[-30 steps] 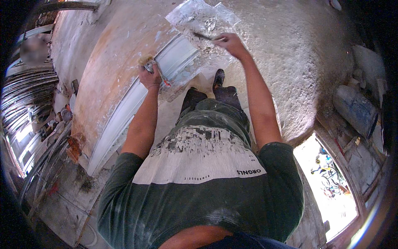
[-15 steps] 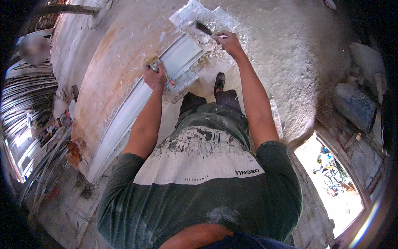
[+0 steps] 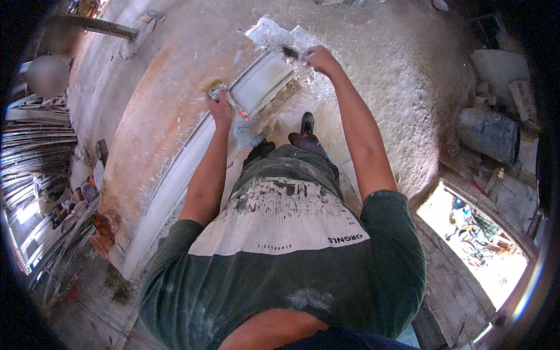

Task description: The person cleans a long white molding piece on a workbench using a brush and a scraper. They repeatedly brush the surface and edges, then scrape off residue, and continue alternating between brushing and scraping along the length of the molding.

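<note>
My right hand [image 3: 319,59] is closed around a dark-bristled brush [image 3: 290,52], slightly blurred, at the far end of a white moulded block [image 3: 262,83]. Beyond the brush lies a crumpled, whitish, shiny sheet [image 3: 269,30]. My left hand [image 3: 220,109] grips a tan-bristled brush [image 3: 214,84] caked with white, just left of the block; its handle is mostly hidden. A small orange-red piece [image 3: 242,114] shows at the block's near left corner. From under my left forearm a long white moulding strip [image 3: 169,192] runs toward the lower left.
Pale, dusty material covers the ground around the block. Bundled thin strips [image 3: 38,140] are stacked at the far left. On the right stand a bluish drum [image 3: 489,135] and a bright doorway [image 3: 475,245]. A wooden beam [image 3: 102,26] juts in at the upper left.
My right hand has turned and moved slightly right, its brush drawing closer to the block's far end. My left hand stays beside the block with its brush. The whole view has shifted slightly.
</note>
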A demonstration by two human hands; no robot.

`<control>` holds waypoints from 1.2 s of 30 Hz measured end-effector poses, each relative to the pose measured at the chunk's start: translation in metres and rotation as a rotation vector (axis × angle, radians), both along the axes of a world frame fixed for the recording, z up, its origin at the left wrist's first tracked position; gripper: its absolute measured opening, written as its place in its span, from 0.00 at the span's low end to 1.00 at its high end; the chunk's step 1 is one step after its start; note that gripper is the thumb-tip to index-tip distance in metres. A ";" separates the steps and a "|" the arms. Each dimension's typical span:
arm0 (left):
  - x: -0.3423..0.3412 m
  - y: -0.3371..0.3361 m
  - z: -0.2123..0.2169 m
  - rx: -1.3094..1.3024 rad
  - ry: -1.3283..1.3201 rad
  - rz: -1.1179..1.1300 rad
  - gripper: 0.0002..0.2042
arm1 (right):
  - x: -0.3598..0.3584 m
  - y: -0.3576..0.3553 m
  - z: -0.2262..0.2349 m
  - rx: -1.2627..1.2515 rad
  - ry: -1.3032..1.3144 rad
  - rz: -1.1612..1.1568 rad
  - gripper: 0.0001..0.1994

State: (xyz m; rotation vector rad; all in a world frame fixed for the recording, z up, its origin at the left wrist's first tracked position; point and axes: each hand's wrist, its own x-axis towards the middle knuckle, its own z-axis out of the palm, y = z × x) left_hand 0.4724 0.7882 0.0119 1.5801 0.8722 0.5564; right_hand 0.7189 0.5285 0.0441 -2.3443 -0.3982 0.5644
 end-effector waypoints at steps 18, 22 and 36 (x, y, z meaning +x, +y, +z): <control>-0.104 0.087 0.085 0.298 0.248 -0.615 0.21 | -0.160 -0.082 0.053 0.080 0.194 -0.480 0.17; -0.128 0.095 0.090 0.259 0.414 -0.632 0.22 | -0.198 -0.053 0.065 -0.073 -0.056 -0.243 0.16; -0.208 0.067 0.079 -0.093 0.155 -0.066 0.19 | -0.180 0.077 0.056 -0.133 -0.464 0.844 0.15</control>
